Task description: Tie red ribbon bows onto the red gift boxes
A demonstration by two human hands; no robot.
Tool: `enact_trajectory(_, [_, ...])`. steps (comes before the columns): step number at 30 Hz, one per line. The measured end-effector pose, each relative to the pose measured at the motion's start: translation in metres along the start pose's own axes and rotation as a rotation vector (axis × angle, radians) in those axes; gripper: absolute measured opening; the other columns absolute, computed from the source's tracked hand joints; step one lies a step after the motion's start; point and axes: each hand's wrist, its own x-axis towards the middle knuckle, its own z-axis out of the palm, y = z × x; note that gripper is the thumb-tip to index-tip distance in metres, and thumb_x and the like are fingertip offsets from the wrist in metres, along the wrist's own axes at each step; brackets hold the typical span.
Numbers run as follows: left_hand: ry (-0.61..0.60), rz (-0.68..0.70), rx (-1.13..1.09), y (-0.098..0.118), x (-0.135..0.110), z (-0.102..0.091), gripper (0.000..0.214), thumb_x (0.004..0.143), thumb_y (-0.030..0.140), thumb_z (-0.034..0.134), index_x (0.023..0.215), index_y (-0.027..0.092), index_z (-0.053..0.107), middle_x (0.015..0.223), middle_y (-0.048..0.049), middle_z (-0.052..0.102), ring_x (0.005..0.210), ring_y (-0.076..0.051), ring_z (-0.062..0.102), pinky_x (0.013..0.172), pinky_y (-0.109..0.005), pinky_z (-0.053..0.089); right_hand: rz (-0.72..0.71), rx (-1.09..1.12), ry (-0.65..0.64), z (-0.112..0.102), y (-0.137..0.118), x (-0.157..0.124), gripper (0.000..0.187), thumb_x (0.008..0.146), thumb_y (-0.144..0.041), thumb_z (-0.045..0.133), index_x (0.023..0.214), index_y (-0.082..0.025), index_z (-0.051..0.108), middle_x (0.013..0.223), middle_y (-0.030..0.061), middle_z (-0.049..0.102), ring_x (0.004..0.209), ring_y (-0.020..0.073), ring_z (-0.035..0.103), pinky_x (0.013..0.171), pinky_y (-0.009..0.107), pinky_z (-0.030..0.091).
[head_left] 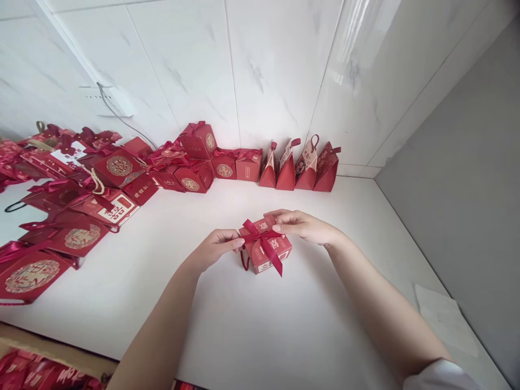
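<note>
A small red cardboard box (257,253) with pale lettering sat mid-surface (227,330), a glossy dark-red ribbon bow (270,256) across its top and a dark-red cord loop (245,261) hanging at its left. The hands were apart, one on either side: the left hand (219,247) pinched the bow's left end, while the right hand (303,226) had thumb and forefinger closed on its right. Four red wedge-shaped paper boxes (285,172) stood along the far edge; ribboned red boxes (82,236) crowded the left.

Both hands (216,248) and forearms (170,314) are bare, a whitish sleeve (442,376) showing on the right arm (376,295).
</note>
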Motion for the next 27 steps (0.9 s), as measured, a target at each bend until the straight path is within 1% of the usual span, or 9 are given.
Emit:
enact_trajectory(5, [-0.032,0.002,-0.034,-0.002,0.001,-0.001,0.033,0.088,0.037,0.060,0.064,0.016,0.051,0.074,0.0002,0.052,0.075,-0.014,0.046,0.075,-0.028,0.035,-0.015,0.016,-0.024,-0.003,0.005,0.001,0.042,0.082,-0.059,0.066,0.071,-0.019,0.066,0.120,0.0059,0.062,0.112,0.0254,0.057,0.097,0.039,0.045])
enact_trajectory(12, [-0.054,-0.028,-0.058,-0.001,0.002,-0.004,0.034,0.085,0.040,0.062,0.062,0.017,0.054,0.072,-0.0005,0.056,0.073,-0.016,0.049,0.075,-0.030,0.038,-0.006,0.005,-0.035,-0.005,0.007,0.002,0.040,0.083,-0.058,0.066,0.072,-0.019,0.068,0.120,0.0060,0.062,0.109,0.0245,0.058,0.096,0.038,0.047])
enact_trajectory(17, [-0.197,-0.114,-0.011,0.002,-0.001,-0.006,0.033,0.086,0.045,0.058,0.068,0.019,0.067,0.083,-0.0049,0.068,0.084,-0.022,0.061,0.083,-0.033,0.044,0.003,0.002,-0.051,-0.005,0.002,0.000,0.038,0.084,-0.058,0.063,0.078,-0.021,0.072,0.120,0.0045,0.064,0.111,0.0264,0.058,0.096,0.040,0.047])
enact_trajectory(20, [-0.278,-0.124,0.102,0.003,-0.005,-0.012,0.036,0.088,0.047,0.056,0.070,0.020,0.072,0.089,-0.0063,0.071,0.087,-0.024,0.063,0.082,-0.033,0.046,0.001,0.008,-0.049,-0.007,0.000,-0.003,0.036,0.087,-0.055,0.061,0.093,-0.023,0.074,0.121,0.0038,0.066,0.114,0.0265,0.057,0.101,0.041,0.044])
enact_trajectory(22, [-0.350,-0.150,0.168,0.002,-0.008,-0.020,0.032,0.087,0.047,0.058,0.080,0.021,0.074,0.095,-0.0061,0.072,0.091,-0.024,0.064,0.083,-0.032,0.048,-0.006,0.023,-0.020,-0.011,-0.001,-0.006,0.035,0.089,-0.052,0.060,0.103,-0.023,0.073,0.122,0.0039,0.066,0.116,0.0257,0.057,0.104,0.042,0.041])
enact_trajectory(23, [-0.365,-0.168,0.199,0.000,-0.010,-0.025,0.029,0.085,0.047,0.060,0.088,0.021,0.075,0.099,-0.0062,0.072,0.095,-0.025,0.064,0.084,-0.032,0.048,-0.001,0.030,0.011,-0.013,-0.001,-0.007,0.034,0.089,-0.051,0.060,0.106,-0.024,0.071,0.123,0.0040,0.066,0.118,0.0253,0.056,0.106,0.043,0.040])
enact_trajectory(24, [-0.346,-0.184,0.234,-0.001,-0.013,-0.029,0.030,0.084,0.047,0.063,0.098,0.022,0.073,0.105,-0.0065,0.071,0.099,-0.026,0.064,0.085,-0.032,0.049,0.012,0.034,0.048,-0.016,-0.001,-0.009,0.034,0.090,-0.050,0.060,0.109,-0.024,0.070,0.125,0.0042,0.065,0.119,0.0252,0.055,0.106,0.044,0.039])
enact_trajectory(25, [-0.293,-0.193,0.274,-0.003,-0.015,-0.032,0.037,0.081,0.046,0.067,0.110,0.024,0.070,0.112,-0.0073,0.069,0.104,-0.026,0.063,0.087,-0.033,0.049,0.029,0.036,0.086,-0.018,-0.001,-0.011,0.034,0.090,-0.050,0.060,0.110,-0.025,0.069,0.127,0.0043,0.064,0.121,0.0252,0.054,0.106,0.045,0.039])
enact_trajectory(27, [-0.148,-0.174,0.340,-0.006,-0.017,-0.035,0.064,0.074,0.044,0.075,0.132,0.028,0.056,0.133,-0.0097,0.059,0.118,-0.029,0.057,0.092,-0.036,0.048,0.067,0.022,0.135,-0.024,-0.001,-0.015,0.033,0.089,-0.049,0.060,0.112,-0.026,0.067,0.131,0.0045,0.061,0.124,0.0256,0.052,0.106,0.046,0.039])
